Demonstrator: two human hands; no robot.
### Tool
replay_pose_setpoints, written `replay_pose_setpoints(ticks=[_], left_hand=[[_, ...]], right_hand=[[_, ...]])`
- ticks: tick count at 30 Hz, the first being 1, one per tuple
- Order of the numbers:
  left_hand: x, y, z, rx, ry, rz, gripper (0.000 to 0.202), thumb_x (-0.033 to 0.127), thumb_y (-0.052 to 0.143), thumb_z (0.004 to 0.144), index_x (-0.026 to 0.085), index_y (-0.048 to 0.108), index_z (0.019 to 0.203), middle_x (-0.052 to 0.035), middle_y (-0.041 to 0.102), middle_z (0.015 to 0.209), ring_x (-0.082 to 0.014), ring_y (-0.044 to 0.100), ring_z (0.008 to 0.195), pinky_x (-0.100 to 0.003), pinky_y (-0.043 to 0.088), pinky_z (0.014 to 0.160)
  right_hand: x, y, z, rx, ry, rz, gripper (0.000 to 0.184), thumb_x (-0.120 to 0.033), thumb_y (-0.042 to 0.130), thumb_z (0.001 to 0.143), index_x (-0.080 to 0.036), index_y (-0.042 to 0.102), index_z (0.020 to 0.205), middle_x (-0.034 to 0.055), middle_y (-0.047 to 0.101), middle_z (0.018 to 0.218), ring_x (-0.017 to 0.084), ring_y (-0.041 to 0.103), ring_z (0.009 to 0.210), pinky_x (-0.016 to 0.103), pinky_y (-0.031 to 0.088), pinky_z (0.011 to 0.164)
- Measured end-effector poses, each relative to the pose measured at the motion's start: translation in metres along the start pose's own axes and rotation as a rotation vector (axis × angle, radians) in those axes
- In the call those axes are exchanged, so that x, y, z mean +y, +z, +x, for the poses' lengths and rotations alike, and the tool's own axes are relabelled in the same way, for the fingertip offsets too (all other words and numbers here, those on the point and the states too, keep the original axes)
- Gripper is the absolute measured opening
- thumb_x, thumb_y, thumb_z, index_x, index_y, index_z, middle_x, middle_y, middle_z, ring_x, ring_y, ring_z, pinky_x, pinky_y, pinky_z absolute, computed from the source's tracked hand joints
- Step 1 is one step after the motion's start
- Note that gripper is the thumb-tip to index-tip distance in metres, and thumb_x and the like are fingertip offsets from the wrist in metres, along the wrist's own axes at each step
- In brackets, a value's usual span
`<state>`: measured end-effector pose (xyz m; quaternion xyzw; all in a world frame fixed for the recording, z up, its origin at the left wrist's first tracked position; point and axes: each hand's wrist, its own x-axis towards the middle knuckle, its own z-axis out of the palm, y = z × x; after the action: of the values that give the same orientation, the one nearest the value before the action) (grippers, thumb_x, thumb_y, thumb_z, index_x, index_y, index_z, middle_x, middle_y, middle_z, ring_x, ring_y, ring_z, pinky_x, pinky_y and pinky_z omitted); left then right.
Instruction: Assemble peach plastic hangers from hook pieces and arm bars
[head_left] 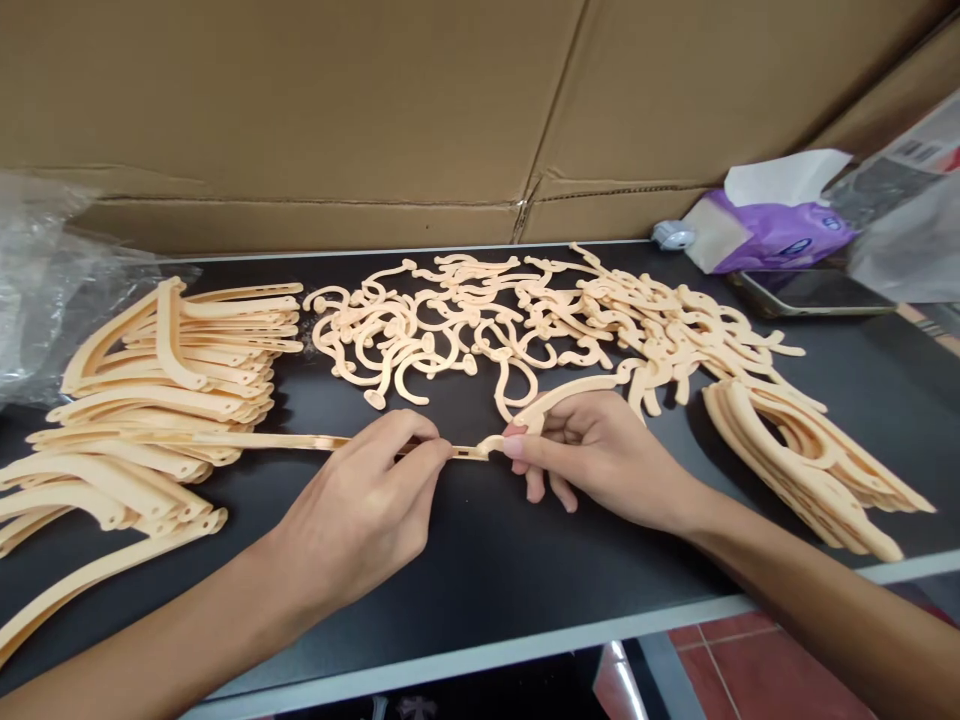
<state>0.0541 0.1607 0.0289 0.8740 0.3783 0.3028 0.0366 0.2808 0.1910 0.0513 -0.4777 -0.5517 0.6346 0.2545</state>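
Observation:
My left hand (pixel 375 490) is closed, thumb and forefinger pinching a long, thin cream plastic hanger arm (pixel 285 441) near its slotted right end. The arm's far end reaches over the pile at the left. Between the thumb and fingers of my right hand (pixel 592 455) is a curved cream hook piece (pixel 574 390). A small rounded tip (pixel 491 445) by my right thumb meets the slotted end of the arm; whether they are joined I cannot tell. My right fingers partly hide the hook piece.
Hanger arms (pixel 217 400) lie piled at the left, loose hooks (pixel 450 310) across the back middle, and a stack of folded hangers (pixel 810 470) at the right. Behind stand cardboard boxes (pixel 337 110), a purple tissue pack (pixel 780 235) and a phone (pixel 817 290). Clear plastic (pixel 52 290) lies far left.

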Motion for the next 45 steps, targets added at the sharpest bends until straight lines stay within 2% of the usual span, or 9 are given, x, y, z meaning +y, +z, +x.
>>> replay_pose_setpoints(ticks=[10, 16, 20, 23, 29, 33, 36, 40, 45], left_hand=[[-0.001, 0.001, 0.000, -0.030, 0.002, 0.002, 0.018, -0.002, 0.055, 0.088, 0.010, 0.068, 0.093, -0.0079, 0.062, 0.094, -0.0155, 0.059, 0.079, -0.027, 0.051, 0.069], [0.000, 0.004, -0.001, -0.034, 0.019, 0.019, 0.022, -0.007, 0.054, 0.084, 0.010, 0.066, 0.092, -0.0084, 0.061, 0.093, -0.0162, 0.057, 0.079, -0.028, 0.050, 0.069], [0.000, 0.005, -0.002, -0.032, 0.016, 0.025, 0.025, -0.008, 0.052, 0.082, 0.011, 0.065, 0.092, -0.0081, 0.060, 0.093, -0.0166, 0.056, 0.079, -0.028, 0.050, 0.069], [0.001, 0.004, -0.002, -0.035, 0.010, 0.034, 0.026, -0.008, 0.051, 0.082, 0.012, 0.064, 0.092, -0.0077, 0.061, 0.092, -0.0166, 0.056, 0.079, -0.028, 0.049, 0.068], [0.002, 0.004, -0.001, -0.029, 0.012, 0.042, 0.025, -0.008, 0.052, 0.082, 0.012, 0.064, 0.090, -0.0078, 0.061, 0.091, -0.0167, 0.056, 0.078, -0.028, 0.049, 0.068], [0.002, 0.005, -0.001, -0.025, 0.010, 0.031, 0.024, -0.008, 0.052, 0.082, 0.011, 0.065, 0.090, -0.0081, 0.061, 0.091, -0.0169, 0.056, 0.078, -0.029, 0.050, 0.068], [0.003, 0.005, -0.001, -0.016, 0.006, 0.028, 0.023, -0.007, 0.052, 0.083, 0.011, 0.065, 0.089, -0.0084, 0.061, 0.091, -0.0172, 0.056, 0.079, -0.029, 0.051, 0.069], [0.003, 0.005, 0.001, -0.030, 0.002, 0.031, 0.024, -0.007, 0.050, 0.083, 0.011, 0.065, 0.087, -0.0088, 0.062, 0.090, -0.0176, 0.057, 0.079, -0.029, 0.051, 0.068], [0.004, 0.005, 0.001, -0.037, -0.012, 0.031, 0.026, -0.006, 0.047, 0.084, 0.012, 0.065, 0.086, -0.0084, 0.061, 0.088, -0.0171, 0.057, 0.077, -0.029, 0.052, 0.067]], right_hand=[[0.002, 0.000, 0.000, 0.019, 0.043, -0.071, 0.029, -0.036, 0.080, 0.077, -0.014, 0.065, 0.066, -0.0005, 0.065, 0.052, 0.006, 0.049, 0.036, 0.016, 0.037, 0.035], [0.001, 0.001, -0.001, 0.038, 0.064, -0.171, 0.031, -0.034, 0.074, 0.083, -0.016, 0.060, 0.063, -0.0027, 0.061, 0.045, 0.004, 0.044, 0.033, 0.015, 0.032, 0.035], [0.000, 0.002, -0.002, 0.062, 0.072, -0.231, 0.035, -0.035, 0.071, 0.086, -0.017, 0.057, 0.060, -0.0034, 0.057, 0.042, 0.006, 0.050, 0.036, 0.016, 0.038, 0.041], [0.003, 0.002, -0.003, 0.097, 0.066, -0.266, 0.034, -0.040, 0.072, 0.085, -0.017, 0.059, 0.063, -0.0011, 0.062, 0.052, 0.009, 0.058, 0.041, 0.019, 0.044, 0.045], [0.006, 0.003, -0.004, 0.114, 0.041, -0.320, 0.030, -0.043, 0.069, 0.086, -0.018, 0.062, 0.071, -0.0012, 0.063, 0.058, 0.010, 0.057, 0.040, 0.022, 0.043, 0.042], [0.004, 0.004, -0.004, 0.161, -0.035, -0.480, 0.028, -0.041, 0.066, 0.087, -0.018, 0.064, 0.070, -0.0018, 0.059, 0.052, 0.010, 0.051, 0.042, 0.024, 0.037, 0.042], [0.006, 0.005, -0.005, 0.221, -0.133, -0.591, 0.031, -0.040, 0.064, 0.088, -0.019, 0.064, 0.065, 0.0014, 0.065, 0.058, 0.012, 0.054, 0.050, 0.026, 0.038, 0.047], [0.012, 0.004, -0.007, 0.248, -0.169, -0.633, 0.035, -0.042, 0.063, 0.089, -0.020, 0.064, 0.062, 0.0021, 0.069, 0.062, 0.013, 0.054, 0.051, 0.028, 0.038, 0.049], [0.011, 0.003, -0.006, 0.232, -0.247, -0.648, 0.041, -0.038, 0.063, 0.090, -0.020, 0.056, 0.054, 0.0039, 0.071, 0.066, 0.014, 0.055, 0.054, 0.029, 0.039, 0.051]])
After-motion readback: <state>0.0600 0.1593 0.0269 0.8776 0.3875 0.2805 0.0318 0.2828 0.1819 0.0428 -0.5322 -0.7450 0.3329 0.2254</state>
